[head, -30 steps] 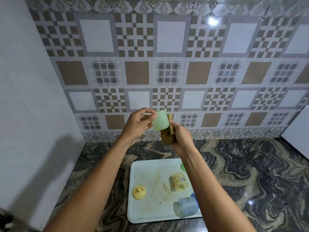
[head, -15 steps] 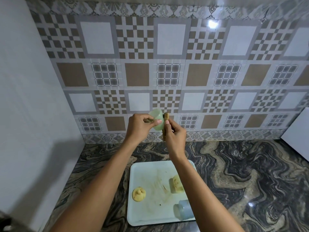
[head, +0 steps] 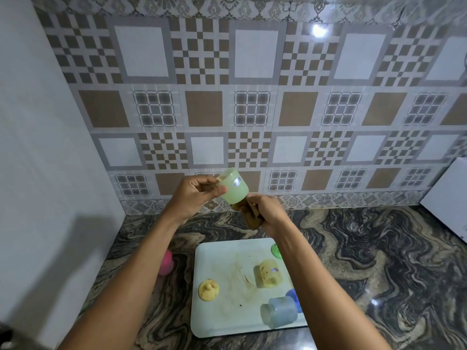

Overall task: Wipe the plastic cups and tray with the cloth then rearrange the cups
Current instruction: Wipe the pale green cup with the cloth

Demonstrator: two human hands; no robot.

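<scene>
a pale green plastic cup [head: 233, 190] was held in the air, well above the bench [head: 379, 248], tilted with its mouth toward the upper left. the left hand [head: 193, 198] pinched its rim. the right hand [head: 269, 210] had its grip closed around a bunched brown cloth [head: 249, 215], which touched the cup's base.

this looked like the cup-wiping step. the next move probably called for turning the cup against the cloth, with the rim pinch kept firm.

below, a white tray [head: 217, 256] showed brown smears and seemed not yet wiped. on it lay a stained yellow cup [head: 269, 274] on its side, an upturned yellow cup [head: 208, 289], a blue cup [head: 281, 314] and a half-hidden green cup [head: 276, 250]. a pink cup [head: 165, 262] sat on the bench, left of the tray.
</scene>
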